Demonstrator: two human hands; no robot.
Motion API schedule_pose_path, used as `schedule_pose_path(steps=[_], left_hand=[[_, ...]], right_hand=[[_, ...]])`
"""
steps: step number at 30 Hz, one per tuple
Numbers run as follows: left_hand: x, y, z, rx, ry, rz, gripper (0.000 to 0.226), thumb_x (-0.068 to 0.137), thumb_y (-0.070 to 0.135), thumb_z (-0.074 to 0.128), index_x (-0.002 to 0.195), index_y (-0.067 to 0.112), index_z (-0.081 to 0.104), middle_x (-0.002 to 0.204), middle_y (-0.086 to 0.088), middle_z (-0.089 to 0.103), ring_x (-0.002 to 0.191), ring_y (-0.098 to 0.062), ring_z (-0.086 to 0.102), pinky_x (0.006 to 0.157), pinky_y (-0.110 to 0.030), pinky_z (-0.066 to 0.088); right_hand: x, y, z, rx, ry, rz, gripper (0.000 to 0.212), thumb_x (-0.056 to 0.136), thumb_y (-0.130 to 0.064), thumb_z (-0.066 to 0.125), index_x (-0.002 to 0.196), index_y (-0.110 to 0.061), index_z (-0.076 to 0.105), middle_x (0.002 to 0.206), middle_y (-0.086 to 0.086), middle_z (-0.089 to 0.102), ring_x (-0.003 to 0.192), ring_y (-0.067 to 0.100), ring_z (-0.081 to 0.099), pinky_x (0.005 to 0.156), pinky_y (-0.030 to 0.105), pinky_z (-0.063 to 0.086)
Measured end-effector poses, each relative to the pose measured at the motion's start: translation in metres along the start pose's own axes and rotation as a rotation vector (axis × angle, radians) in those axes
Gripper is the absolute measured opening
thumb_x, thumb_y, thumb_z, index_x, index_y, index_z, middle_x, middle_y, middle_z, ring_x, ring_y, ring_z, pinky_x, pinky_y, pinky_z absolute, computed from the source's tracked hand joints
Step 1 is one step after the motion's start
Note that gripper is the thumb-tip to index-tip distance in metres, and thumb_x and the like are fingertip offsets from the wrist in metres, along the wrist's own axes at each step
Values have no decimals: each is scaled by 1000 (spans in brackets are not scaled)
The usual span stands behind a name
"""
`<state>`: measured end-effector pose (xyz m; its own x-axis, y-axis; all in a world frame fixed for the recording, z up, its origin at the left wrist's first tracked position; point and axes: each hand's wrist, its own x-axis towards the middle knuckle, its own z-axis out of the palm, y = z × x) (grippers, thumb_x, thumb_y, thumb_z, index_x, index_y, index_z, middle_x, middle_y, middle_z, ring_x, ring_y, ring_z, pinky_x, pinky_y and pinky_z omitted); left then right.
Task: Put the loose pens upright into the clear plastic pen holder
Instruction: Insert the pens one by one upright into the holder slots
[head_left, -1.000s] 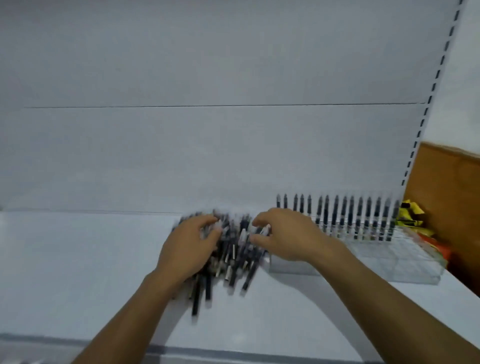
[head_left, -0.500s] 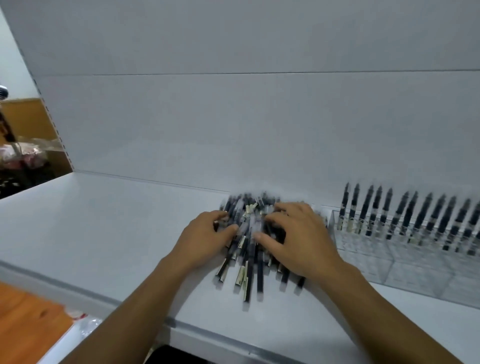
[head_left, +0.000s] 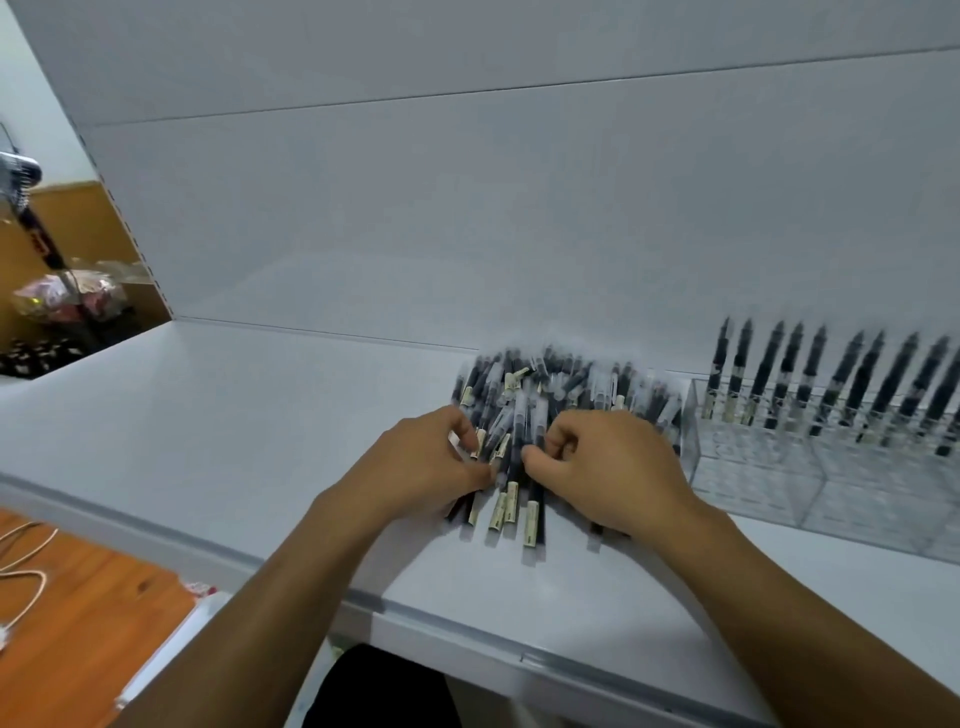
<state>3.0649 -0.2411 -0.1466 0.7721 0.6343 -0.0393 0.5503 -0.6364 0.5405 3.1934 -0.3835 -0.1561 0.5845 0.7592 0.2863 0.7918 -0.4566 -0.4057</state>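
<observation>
Gathering seems underway: left hand and right hand curl their fingers round loose pens heaped by the back edge of the table beside the clear holder; next, lift some, turn them upright, find free slots.

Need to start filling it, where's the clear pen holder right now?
In the head view, the clear pen holder sits at right on the shelf, beside the loose pens.
</observation>
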Motion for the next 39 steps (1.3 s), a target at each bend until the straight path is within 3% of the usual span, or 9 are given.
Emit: schedule_pose_path(steps=[8, 12, 15, 18, 23, 30, 33, 36, 39], left_hand=[[-1, 1, 0, -215, -11, -38, 12, 86, 28, 69, 95, 27, 61, 87, -1, 71, 78, -15, 66, 67, -27, 48], [3, 8, 9, -409, 25, -51, 10, 90, 12, 53, 94, 21, 55, 77, -4, 69, 61, -10, 64, 61, -26, 51], [12, 17, 17, -394, 73, -9, 5, 90, 25, 57, 90, 24, 52, 78, 4, 60, 65, -9, 56, 65, -30, 45], [20, 28, 23, -296, 74, 23, 30, 82, 52, 67, 84, 25, 52, 69, 12, 56, 51, 1, 51, 54, -23, 37], [29, 30, 24, -231, 93, 19, 33, 82, 47, 70, 75, 19, 54, 62, 9, 55, 42, 1, 47, 50, -22, 36], [28, 39, 11, -627, 112, 69, 19, 89, 33, 67, 79, 17, 65, 61, 9, 62, 45, -2, 46, 45, -15, 37], [25, 57, 8, -769, 130, 135, 17, 91, 33, 64, 83, 19, 68, 62, 13, 64, 50, 1, 54, 47, -11, 40], [24, 80, 14, -880, 52, 200, 20, 90, 39, 65, 80, 22, 70, 70, 5, 65, 65, -11, 60, 61, -24, 47], [26, 109, 27, -953, -26, 260, 35, 79, 49, 69, 87, 15, 70, 73, 2, 61, 71, -17, 56, 69, -34, 44]], right_hand=[[5, 7, -3, 362, 22, 95, 21, 87, -40, 63, 70, -30, 59, 49, -22, 54, 48, -4, 50, 58, 22, 42], [6, 7, -5, 493, 24, 138, 18, 88, -37, 64, 74, -26, 62, 50, -20, 57, 48, -4, 51, 54, 19, 38], [6, 8, -7, 555, 35, 166, 16, 88, -37, 64, 76, -25, 64, 58, -9, 61, 54, 4, 55, 55, 20, 40], [6, 9, -8, 651, 43, 212, 16, 88, -36, 64, 77, -24, 65, 63, -1, 66, 54, 8, 58, 57, 24, 43], [7, 11, -7, 774, 62, 267, 18, 88, -40, 66, 78, -25, 67, 66, -9, 67, 49, -1, 56, 58, 23, 43], [5, 9, -15, 811, 100, 219, 17, 88, -43, 65, 82, -27, 67, 79, -3, 71, 69, 14, 65, 69, 32, 55], [5, 12, -35, 791, 141, 163, 16, 89, -41, 65, 81, -28, 67, 76, -6, 70, 61, 7, 61, 63, 25, 52], [0, 23, -62, 805, 167, 93, 15, 89, -40, 66, 81, -27, 67, 63, -9, 64, 49, 2, 53, 49, 15, 44], [-14, 51, -92, 771, 210, 32, 14, 88, -39, 67, 78, -28, 67, 59, -12, 61, 51, 3, 53, 51, 13, 43]])
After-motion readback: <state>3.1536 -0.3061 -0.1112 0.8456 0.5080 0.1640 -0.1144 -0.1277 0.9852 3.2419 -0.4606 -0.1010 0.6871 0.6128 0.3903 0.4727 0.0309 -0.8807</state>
